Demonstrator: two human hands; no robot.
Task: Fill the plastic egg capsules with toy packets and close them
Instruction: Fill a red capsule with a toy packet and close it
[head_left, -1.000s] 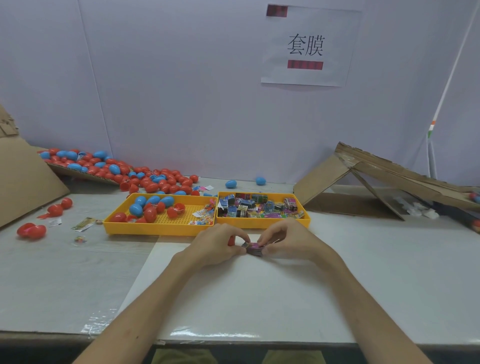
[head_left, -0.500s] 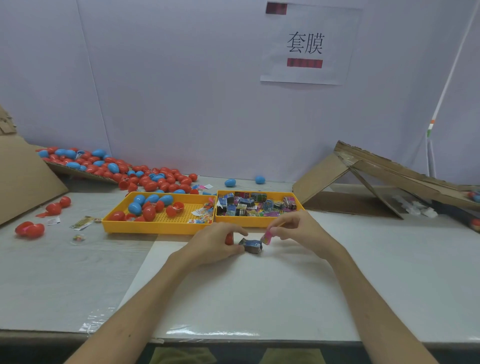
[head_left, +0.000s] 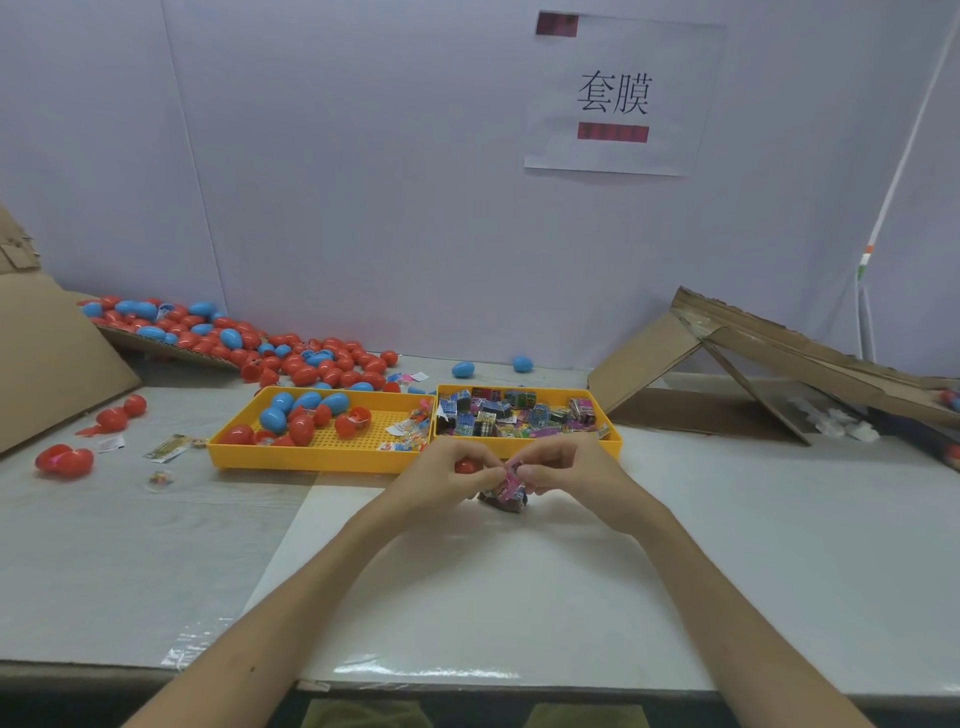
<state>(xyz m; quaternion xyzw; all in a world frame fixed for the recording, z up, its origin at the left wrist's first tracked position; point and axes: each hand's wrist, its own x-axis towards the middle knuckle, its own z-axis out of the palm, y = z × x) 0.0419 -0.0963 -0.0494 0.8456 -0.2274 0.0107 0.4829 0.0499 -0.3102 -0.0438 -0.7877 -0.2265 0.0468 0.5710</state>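
My left hand (head_left: 441, 478) and my right hand (head_left: 571, 470) meet just in front of the two yellow trays. Between their fingertips they pinch a small pink toy packet (head_left: 510, 480). Tucked under my left hand's fingers is a red egg capsule piece (head_left: 466, 466), partly hidden. A darker toy packet (head_left: 506, 503) lies on the table right below the pink one. The left yellow tray (head_left: 311, 457) holds red and blue egg capsules (head_left: 304, 410). The right yellow tray (head_left: 615, 441) holds several folded toy packets (head_left: 514, 413).
A heap of red and blue eggs (head_left: 291, 353) spills from a cardboard ramp at the back left. A few red eggs (head_left: 65, 460) and loose wrappers (head_left: 166, 448) lie on the left. A cardboard chute (head_left: 753, 364) stands at the right. The table's front edge (head_left: 467, 686) is near.
My right hand lifted the pink packet away from the dark one, then brought it back to my left hand's fingertips. Both hands now pinch it together above the dark packet.
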